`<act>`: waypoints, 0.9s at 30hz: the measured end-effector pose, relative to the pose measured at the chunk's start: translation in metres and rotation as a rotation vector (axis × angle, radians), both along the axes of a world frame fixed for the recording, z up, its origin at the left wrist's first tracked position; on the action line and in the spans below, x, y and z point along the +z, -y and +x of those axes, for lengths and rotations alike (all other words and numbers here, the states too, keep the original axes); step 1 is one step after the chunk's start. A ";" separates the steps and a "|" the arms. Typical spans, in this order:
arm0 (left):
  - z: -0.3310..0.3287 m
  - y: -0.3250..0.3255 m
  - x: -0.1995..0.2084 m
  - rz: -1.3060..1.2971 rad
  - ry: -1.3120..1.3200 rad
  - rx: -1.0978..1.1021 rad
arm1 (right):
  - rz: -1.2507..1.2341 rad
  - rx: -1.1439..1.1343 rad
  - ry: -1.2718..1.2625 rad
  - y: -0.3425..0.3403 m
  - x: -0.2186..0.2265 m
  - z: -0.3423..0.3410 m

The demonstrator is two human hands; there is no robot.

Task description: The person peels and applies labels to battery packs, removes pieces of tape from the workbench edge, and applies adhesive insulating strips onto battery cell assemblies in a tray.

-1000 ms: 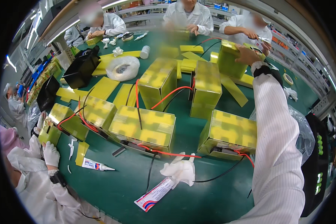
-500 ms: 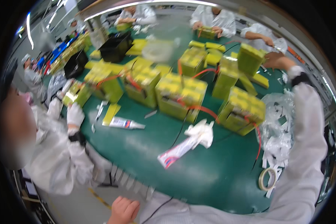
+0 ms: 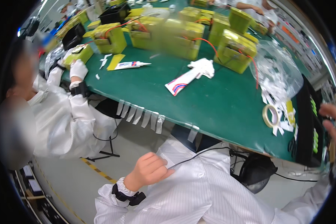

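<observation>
My left hand (image 3: 148,169) is closed with its fingers curled, in front of my white striped coat, below the table edge. A black cable (image 3: 201,152) meets its thumb; whether the hand grips it is hidden. My right hand (image 3: 333,125) is at the right rim, partly cut off, fingers apart, beside a black tray (image 3: 306,130) with green pieces. Nearest on the table lie a roll of tape (image 3: 271,115), white strips (image 3: 285,125) and a white tube (image 3: 181,83) touching a crumpled white glove or cloth (image 3: 203,68).
Yellow-green battery packs (image 3: 235,51) with red wires stand across the table's far side. Another tube (image 3: 132,65) lies at left. A co-worker's gloved hand (image 3: 78,70) is at a pack. Clear plastic bag (image 3: 278,67) at right; tape strips (image 3: 138,115) hang from the table edge (image 3: 212,133).
My right hand has moved from the upright pack at the far right down to the right rim. My left hand has risen into fuller view. The view has tilted down.
</observation>
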State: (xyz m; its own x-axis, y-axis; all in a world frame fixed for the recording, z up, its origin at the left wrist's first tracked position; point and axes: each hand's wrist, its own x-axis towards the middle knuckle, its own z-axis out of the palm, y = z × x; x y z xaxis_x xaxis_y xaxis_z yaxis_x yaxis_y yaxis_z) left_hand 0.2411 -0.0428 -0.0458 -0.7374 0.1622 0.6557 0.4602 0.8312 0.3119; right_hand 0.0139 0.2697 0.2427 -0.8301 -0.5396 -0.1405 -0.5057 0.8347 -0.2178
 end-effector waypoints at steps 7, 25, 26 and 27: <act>-0.005 -0.017 -0.022 0.152 -0.196 0.080 | -0.705 0.260 -0.472 -0.069 -0.075 0.065; -0.074 -0.057 -0.008 0.166 0.042 -0.221 | -0.977 -0.224 -0.165 -0.105 -0.158 -0.084; -0.081 -0.065 -0.006 0.152 0.081 -0.224 | -0.983 -0.208 -0.154 -0.100 -0.157 -0.102; -0.089 -0.072 -0.004 0.138 0.121 -0.224 | -0.904 -0.142 -0.190 -0.092 -0.156 -0.124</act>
